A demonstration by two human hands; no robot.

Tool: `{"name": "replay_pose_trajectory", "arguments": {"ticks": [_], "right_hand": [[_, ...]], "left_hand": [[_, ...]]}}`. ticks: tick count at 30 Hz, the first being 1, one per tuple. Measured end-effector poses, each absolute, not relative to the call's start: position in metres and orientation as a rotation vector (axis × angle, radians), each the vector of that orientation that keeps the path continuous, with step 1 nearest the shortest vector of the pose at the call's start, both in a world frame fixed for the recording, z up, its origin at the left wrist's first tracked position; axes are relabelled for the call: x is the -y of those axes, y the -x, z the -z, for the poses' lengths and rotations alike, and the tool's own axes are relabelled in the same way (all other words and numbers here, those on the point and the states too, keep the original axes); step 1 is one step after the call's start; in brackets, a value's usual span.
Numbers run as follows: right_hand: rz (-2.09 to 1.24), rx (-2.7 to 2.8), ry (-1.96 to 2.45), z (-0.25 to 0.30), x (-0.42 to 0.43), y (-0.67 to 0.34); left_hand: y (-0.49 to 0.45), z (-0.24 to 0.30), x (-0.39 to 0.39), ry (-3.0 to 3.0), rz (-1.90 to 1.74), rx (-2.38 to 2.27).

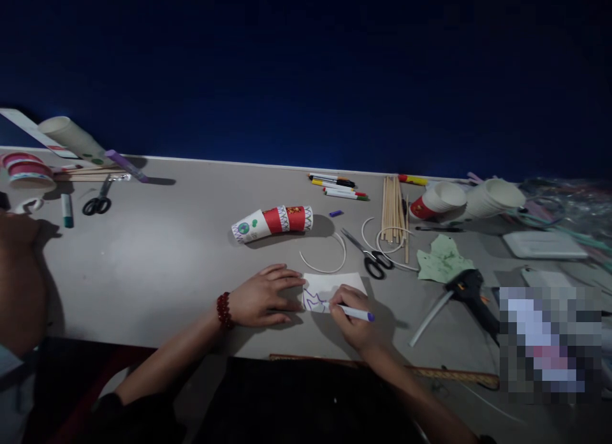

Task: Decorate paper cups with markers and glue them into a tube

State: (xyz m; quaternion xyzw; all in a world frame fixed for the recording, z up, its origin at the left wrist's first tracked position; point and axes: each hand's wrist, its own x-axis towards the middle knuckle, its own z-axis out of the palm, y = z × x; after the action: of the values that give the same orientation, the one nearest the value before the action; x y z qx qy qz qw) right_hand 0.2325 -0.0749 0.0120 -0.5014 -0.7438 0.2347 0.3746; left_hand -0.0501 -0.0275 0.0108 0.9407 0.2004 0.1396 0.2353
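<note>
My right hand [351,310] is closed around a white marker [356,312] with a purple end, its tip down on a small white sheet of paper [342,281]. Purple zigzag lines [313,300] run over the paper's left part. Flat on the table, fingers spread, my left hand [265,296] lies at the paper's left edge and holds nothing. Beyond the paper is a curved tube of joined paper cups [275,222], decorated in red, white and green. A purple marker cap [336,213] lies to the right of that tube.
Scissors [375,262], white cord [345,256] and wooden sticks [392,208] lie beyond my right hand. Several markers [339,185] are at the back. To the right are a hot glue gun [468,294], green paper [442,259] and paper cups [497,198]. Another person's arm [21,278] rests at left.
</note>
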Motion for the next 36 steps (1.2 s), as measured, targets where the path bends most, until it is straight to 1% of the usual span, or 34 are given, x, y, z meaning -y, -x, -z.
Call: {"name": "replay_pose_trajectory", "arguments": {"ticks": [4,13,18,24,36], "right_hand": [[-0.593,1.903,1.269,-0.011,0.074,-0.232],[-0.677,1.988,1.299,-0.022,0.074,-0.234],[-0.718,1.98,1.284,-0.018,0.073,-0.233],[-0.648,1.806,1.256,-0.012,0.076,-0.231],[-0.629,1.905,1.307,-0.015,0.075,-0.231]], "left_hand": [[0.05,-0.01,0.028,-2.577,-0.384,-0.558],[0.05,-0.011,0.027,-2.575,-0.367,-0.552],[0.05,-0.009,0.028,-2.571,-0.377,-0.563],[0.05,-0.009,0.028,-2.565,-0.4,-0.561],[0.05,-0.01,0.027,-2.568,-0.375,-0.554]]}}
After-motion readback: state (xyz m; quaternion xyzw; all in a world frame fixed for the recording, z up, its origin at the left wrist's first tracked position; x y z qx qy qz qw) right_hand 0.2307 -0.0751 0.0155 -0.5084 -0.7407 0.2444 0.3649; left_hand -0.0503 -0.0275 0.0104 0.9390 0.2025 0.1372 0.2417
